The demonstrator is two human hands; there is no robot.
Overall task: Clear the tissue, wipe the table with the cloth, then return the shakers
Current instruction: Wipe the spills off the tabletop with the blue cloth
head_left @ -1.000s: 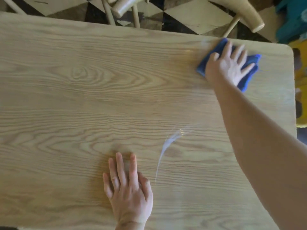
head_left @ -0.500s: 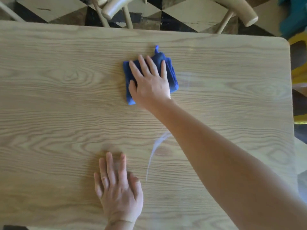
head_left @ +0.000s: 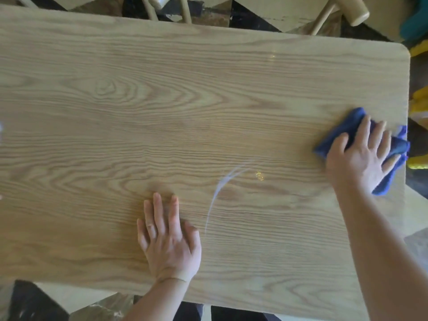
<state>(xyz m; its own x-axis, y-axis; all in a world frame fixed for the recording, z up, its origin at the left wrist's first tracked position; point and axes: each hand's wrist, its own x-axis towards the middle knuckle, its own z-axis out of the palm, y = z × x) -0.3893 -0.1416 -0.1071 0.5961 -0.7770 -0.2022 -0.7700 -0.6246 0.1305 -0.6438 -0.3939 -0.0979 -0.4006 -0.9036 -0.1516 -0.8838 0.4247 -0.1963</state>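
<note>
The wooden table (head_left: 185, 107) fills almost the whole frame, its long far edge running across the top and its rounded corner showing at the upper right. No tissue and no shakers are in view on it, so the job appears to be at the wiping step, with the shakers left to bring back afterwards.

Beyond the far edge, pale chair legs (head_left: 324, 17) stand on a checkered floor (head_left: 254, 17), just past the tabletop.

The right hand (head_left: 361, 156), at the right of the frame, lies flat on the blue cloth (head_left: 342, 128) with fingers spread, pressing it onto the wood rather than pinching it; a wide flat palm probably keeps more cloth in contact. The cloth is bunched and sits right at the table's right edge, one fold just overhanging it. There is no room left to sweep further right; the open run lies leftward across the bare wood.

The left hand (head_left: 168, 239), at the lower middle, rests palm down on the table with fingers straight and close together, holding nothing, likely bracing the body during the reach.

A thin pale streak (head_left: 220, 188) curves on the wood between the hands, beside a small glinting speck (head_left: 259, 176); both may need another pass.
</note>
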